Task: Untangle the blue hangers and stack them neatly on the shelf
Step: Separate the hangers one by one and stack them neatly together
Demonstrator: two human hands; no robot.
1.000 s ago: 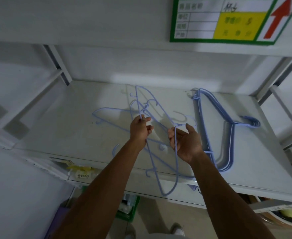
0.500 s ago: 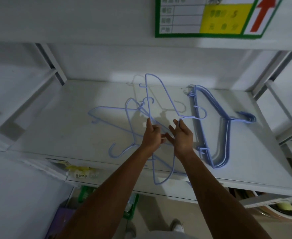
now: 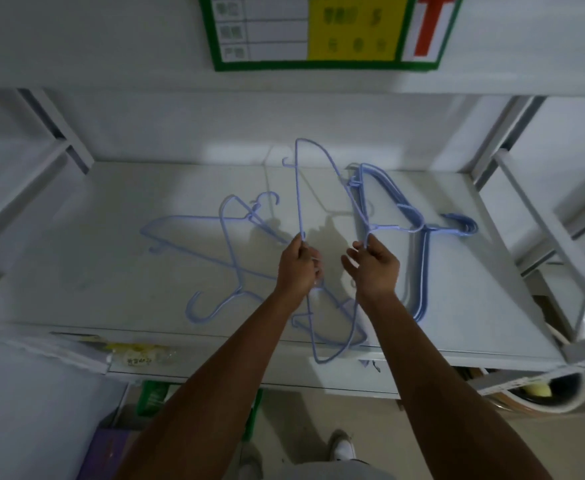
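A blue wire hanger is held up over the white shelf, its long bar running towards me. My left hand pinches its straight bar. My right hand grips its neck, and the hook points right over the stack. A neat stack of blue hangers lies on the right part of the shelf. Tangled blue hangers lie on the shelf to the left of my hands, with another under my wrists near the front edge.
A green-bordered label with a red arrow hangs on the shelf above. White frame posts rise at the right and slanted braces at the left. Below the shelf sit a green box, a purple box and a round bin.
The held hanger has come free of the tangle and been lifted further; both hands moved right with it, so its hook now hangs over the stack. The tangle stays on the shelf.
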